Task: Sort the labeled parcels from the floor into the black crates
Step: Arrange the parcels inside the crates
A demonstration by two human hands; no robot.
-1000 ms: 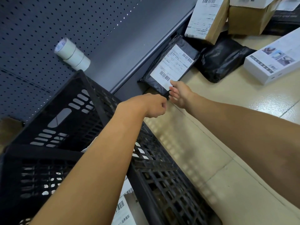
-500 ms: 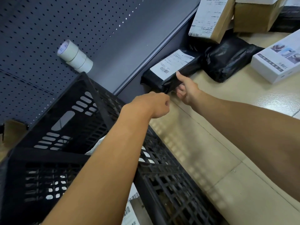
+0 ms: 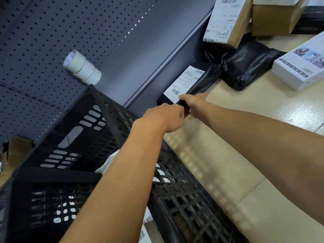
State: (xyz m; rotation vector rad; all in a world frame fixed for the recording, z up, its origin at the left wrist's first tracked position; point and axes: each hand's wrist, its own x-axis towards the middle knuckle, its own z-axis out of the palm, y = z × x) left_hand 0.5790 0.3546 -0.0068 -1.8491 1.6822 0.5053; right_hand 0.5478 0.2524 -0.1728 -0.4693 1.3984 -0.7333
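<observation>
One black crate [image 3: 73,137] stands on the beige floor [image 3: 245,155], against the foot of a grey pegboard wall [image 3: 52,32]. Inside it lie at least two labelled parcels, a pale bag [image 3: 109,162] and a barcoded one [image 3: 144,232], both mostly hidden by the left forearm. Three rolls of white tape [image 3: 82,67] hang stacked on the pegboard.

On the floor beyond the crate, along the wall's base, lie two black poly-bag parcels: the near one, a black mailer [image 3: 187,85] with a white shipping label, and a second black bag [image 3: 245,67] just beside it. Behind them stand two brown cartons, one labelled [image 3: 226,20] and one partly cut off [image 3: 275,16]. A white printed box [image 3: 301,67] lies towards the right edge.

Both arms reach straight forward. The right hand [image 3: 194,102] grips the mailer's near edge, thumb on the label. The left hand [image 3: 168,116] is curled into a fist touching the same corner; whether it holds the bag cannot be told.
</observation>
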